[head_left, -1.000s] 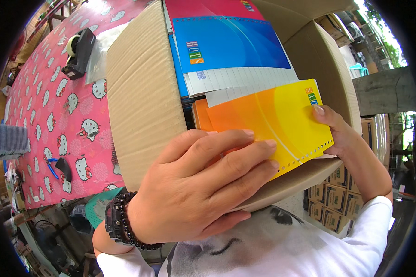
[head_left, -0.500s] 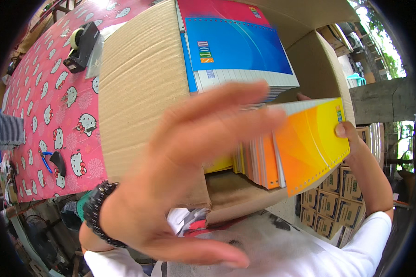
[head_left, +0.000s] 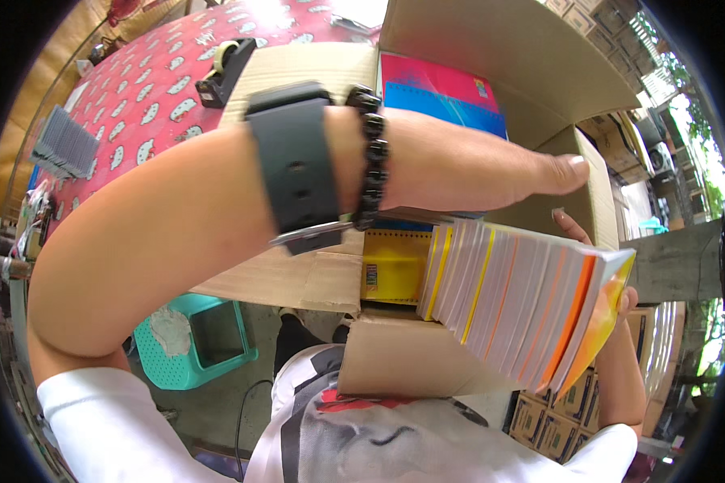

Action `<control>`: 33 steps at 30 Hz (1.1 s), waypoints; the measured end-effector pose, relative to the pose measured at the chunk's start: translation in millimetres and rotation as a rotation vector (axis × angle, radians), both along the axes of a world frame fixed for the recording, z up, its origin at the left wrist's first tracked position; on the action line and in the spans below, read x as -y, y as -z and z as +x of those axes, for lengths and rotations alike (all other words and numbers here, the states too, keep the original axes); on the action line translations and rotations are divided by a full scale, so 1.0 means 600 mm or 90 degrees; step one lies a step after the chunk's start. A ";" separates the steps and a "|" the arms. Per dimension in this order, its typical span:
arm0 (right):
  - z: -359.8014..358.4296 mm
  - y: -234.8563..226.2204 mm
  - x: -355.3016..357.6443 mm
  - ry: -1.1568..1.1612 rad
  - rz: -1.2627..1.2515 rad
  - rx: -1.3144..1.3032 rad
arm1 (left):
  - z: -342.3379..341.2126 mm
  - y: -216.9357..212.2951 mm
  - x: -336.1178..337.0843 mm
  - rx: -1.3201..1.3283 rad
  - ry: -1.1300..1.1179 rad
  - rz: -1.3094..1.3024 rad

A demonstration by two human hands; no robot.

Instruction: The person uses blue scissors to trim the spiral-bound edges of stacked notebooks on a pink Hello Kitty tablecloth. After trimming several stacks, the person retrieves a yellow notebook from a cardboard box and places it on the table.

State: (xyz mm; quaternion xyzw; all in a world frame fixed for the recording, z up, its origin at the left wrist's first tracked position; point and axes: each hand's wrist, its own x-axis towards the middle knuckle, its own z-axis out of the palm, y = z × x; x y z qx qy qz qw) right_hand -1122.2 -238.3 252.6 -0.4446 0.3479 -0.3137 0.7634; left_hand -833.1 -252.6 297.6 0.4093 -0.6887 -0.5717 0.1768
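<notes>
Inside an open cardboard box (head_left: 427, 354), a row of notebooks (head_left: 507, 298) with white pages and yellow and orange covers fans out, tilted over the near right edge. My right hand (head_left: 627, 301) grips the outermost yellow-covered end, its thumb on the cover and a fingertip showing on the far side. Across the box reaches my left hand (head_left: 467, 165), above the notebooks, with its thumb stretched out; the other fingers are hidden. Behind it lies a stack with a blue and red cover (head_left: 439, 84). A yellow notebook (head_left: 395, 266) lies flat at the row's left end.
A tape dispenser (head_left: 225, 72) and a grey stack (head_left: 64, 143) sit on the pink patterned tablecloth (head_left: 157, 109). Below the table edge stands a turquoise stool (head_left: 193, 342). Box flaps (head_left: 532, 48) stick up behind. Several packed cartons (head_left: 552, 427) are at the lower right.
My left hand has swung from in front of the box to over it, toward the right. The notebook row has tipped further outward, showing its page edges. The view has shifted.
</notes>
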 end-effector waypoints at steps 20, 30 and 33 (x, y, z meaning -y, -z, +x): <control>0.081 -0.167 0.030 -0.072 -0.167 -0.077 | 0.015 -0.062 -0.021 0.014 0.086 -0.091; 0.369 -0.233 0.078 -0.350 -0.197 -0.265 | 0.273 -0.001 -0.133 -0.333 -0.153 -0.061; 0.511 -0.209 0.070 -0.431 -0.176 -0.342 | 0.386 0.065 -0.182 -0.518 -0.179 -0.015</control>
